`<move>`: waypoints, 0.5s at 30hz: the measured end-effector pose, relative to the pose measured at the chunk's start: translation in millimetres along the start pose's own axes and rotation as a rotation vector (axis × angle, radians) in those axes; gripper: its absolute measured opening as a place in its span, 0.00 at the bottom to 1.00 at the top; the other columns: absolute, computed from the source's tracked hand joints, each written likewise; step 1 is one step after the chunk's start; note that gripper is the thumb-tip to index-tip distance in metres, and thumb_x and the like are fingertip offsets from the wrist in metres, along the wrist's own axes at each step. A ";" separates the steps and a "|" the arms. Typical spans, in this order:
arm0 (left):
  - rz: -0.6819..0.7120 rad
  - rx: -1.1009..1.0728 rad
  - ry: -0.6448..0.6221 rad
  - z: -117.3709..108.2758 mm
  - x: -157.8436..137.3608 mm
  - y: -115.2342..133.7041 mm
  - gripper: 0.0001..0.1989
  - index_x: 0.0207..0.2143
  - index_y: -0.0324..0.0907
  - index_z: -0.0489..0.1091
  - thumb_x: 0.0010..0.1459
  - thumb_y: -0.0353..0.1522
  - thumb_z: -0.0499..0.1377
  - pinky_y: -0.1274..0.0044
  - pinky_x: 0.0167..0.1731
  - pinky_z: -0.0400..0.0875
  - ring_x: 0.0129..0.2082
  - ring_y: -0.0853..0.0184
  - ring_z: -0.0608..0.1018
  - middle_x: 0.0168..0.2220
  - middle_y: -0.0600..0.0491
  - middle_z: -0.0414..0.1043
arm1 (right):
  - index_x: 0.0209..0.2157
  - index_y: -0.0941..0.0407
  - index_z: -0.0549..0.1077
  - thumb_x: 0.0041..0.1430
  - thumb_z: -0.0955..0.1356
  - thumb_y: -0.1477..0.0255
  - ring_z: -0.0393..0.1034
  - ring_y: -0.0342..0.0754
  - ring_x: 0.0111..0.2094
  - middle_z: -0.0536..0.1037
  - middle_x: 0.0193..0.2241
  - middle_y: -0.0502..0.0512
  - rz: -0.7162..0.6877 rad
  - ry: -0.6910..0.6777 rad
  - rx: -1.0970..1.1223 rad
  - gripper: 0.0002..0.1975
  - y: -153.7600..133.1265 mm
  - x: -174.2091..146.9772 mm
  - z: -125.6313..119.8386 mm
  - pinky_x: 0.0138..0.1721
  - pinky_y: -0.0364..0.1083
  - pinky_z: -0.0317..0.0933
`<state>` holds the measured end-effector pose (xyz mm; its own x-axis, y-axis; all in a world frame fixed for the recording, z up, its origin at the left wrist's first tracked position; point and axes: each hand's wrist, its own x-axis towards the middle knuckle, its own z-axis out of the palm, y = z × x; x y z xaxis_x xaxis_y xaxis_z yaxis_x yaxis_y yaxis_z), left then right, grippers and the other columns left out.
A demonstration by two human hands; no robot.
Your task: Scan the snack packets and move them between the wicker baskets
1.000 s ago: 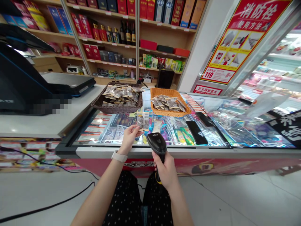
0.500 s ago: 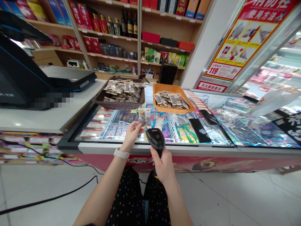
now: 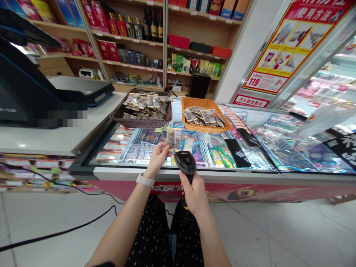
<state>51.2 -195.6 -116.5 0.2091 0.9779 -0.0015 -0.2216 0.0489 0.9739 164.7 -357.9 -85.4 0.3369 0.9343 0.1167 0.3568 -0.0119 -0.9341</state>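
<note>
In my right hand point(image 3: 195, 193) is a black barcode scanner point(image 3: 185, 162), gripped by its handle, its head facing away from me. My left hand point(image 3: 159, 157) pinches the near edge of a small clear packet point(image 3: 174, 139) with dark contents, held just above the freezer's glass top. Beyond it stand two baskets. The dark brown wicker basket point(image 3: 140, 123) on the left is heaped with similar small packets point(image 3: 144, 104). A lighter orange wicker basket point(image 3: 207, 128) on the right holds fewer packets point(image 3: 204, 115).
Two black phones point(image 3: 237, 152) point(image 3: 247, 137) lie on the chest freezer point(image 3: 178, 172) to the right. A counter point(image 3: 55, 139) with a dark checkout scale point(image 3: 83, 89) stands at left. A black cable point(image 3: 69, 226) crosses the floor. Stocked shelves point(image 3: 130, 40) line the back.
The packet in my left hand has tilted and looks flatter toward the glass. The view has shifted slightly; the scanner stays in my right hand.
</note>
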 end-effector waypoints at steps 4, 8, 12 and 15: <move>-0.015 0.008 0.020 -1.3 1.3 -1.8 0.23 0.34 0.44 0.63 0.49 0.48 0.69 0.77 0.31 0.76 0.28 0.65 0.83 0.25 0.55 0.76 | 0.48 0.56 0.77 0.67 0.65 0.53 0.79 0.57 0.33 0.81 0.27 0.56 0.009 0.010 0.020 0.22 1.3 -0.3 -2.3 0.30 0.47 0.69; 0.047 0.047 0.098 0.7 8.7 2.2 0.21 0.34 0.44 0.63 0.52 0.46 0.68 0.76 0.30 0.76 0.27 0.64 0.83 0.24 0.56 0.76 | 0.46 0.57 0.78 0.66 0.65 0.52 0.78 0.56 0.30 0.80 0.25 0.55 0.028 0.015 0.036 0.24 4.5 -0.7 -10.2 0.28 0.46 0.69; 0.133 0.072 0.097 23.3 39.0 27.8 0.15 0.35 0.43 0.65 0.57 0.41 0.66 0.77 0.29 0.75 0.26 0.64 0.82 0.24 0.55 0.75 | 0.45 0.59 0.79 0.66 0.65 0.50 0.75 0.52 0.25 0.78 0.22 0.54 0.056 0.037 0.066 0.26 9.7 -1.5 -21.9 0.26 0.45 0.68; 0.109 -0.008 0.059 62.2 79.9 56.7 0.10 0.37 0.42 0.65 0.61 0.36 0.63 0.75 0.32 0.76 0.27 0.65 0.82 0.27 0.53 0.77 | 0.43 0.60 0.79 0.65 0.65 0.49 0.73 0.51 0.22 0.77 0.20 0.53 0.064 0.079 0.093 0.27 13.5 -2.5 -29.7 0.24 0.44 0.68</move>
<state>114.6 -127.3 -47.3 0.1267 0.9878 0.0902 -0.2476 -0.0565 0.9672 194.5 -371.0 -88.3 0.4250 0.9018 0.0784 0.2510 -0.0342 -0.9674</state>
